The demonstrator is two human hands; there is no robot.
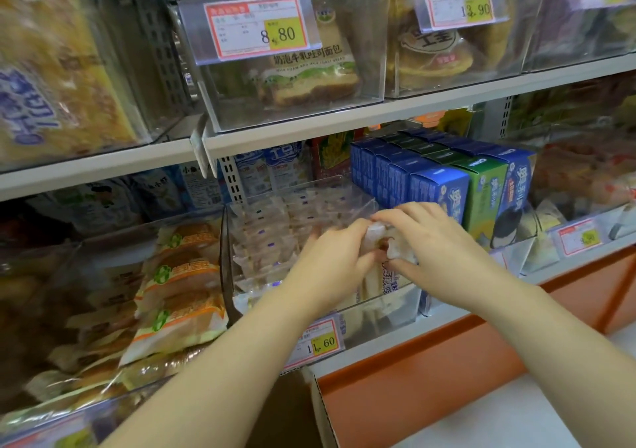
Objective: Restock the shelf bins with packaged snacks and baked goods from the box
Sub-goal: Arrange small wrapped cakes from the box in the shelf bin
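Both my hands meet over a clear plastic bin [385, 305] on the lower shelf. My left hand [330, 265] and my right hand [437, 241] together grip a clear-wrapped white baked-goods packet [378, 237], held upright at the bin's front right corner. The rest of that bin is filled with several rows of similar small clear-wrapped packets [268, 227]. A cardboard box [321, 409] shows its open flap and rim at the bottom centre, below my left forearm; its contents are hidden.
Left bin holds orange-and-white bread bags [179, 292]. Blue and green biscuit cartons [444, 175] stand right of the packet bin. The upper shelf has a clear bin with toast bread [309, 76] and price tags [256, 28]. An orange shelf base [447, 358] runs below.
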